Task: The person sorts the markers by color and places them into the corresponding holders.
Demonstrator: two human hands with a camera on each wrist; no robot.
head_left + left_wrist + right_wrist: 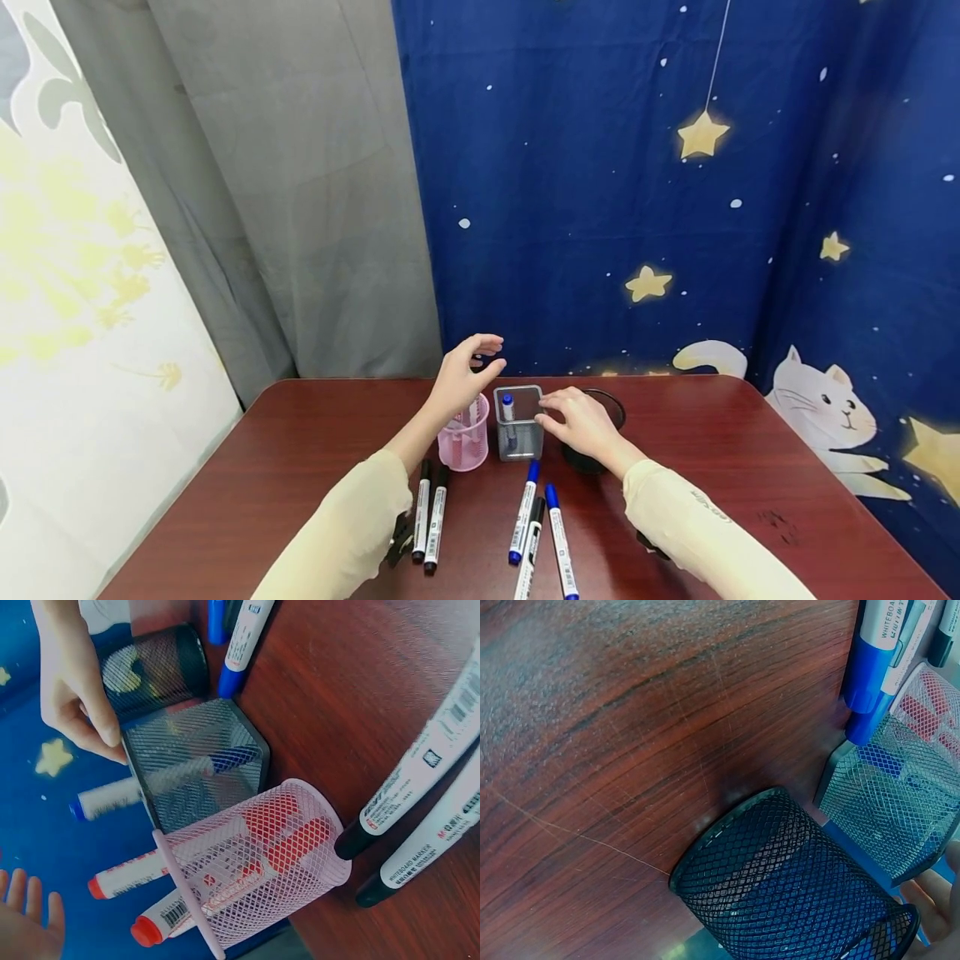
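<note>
Currently | left grip (463, 379) spread above pink cup (463, 450) | right grip (587, 423) at grey holder (520, 443) rim, pinch unclear

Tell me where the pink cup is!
In the head view, the pink cup is on the table, just left of the square gray holder and below the left hand in the picture.

my head camera looks forward and down across the table (322, 433) to the blue curtain (562, 208). my wrist cameras look from close by, tilted sideways, and both share the pink cup (289, 840), gray holder (889, 795) and black cup (750, 877).
</note>
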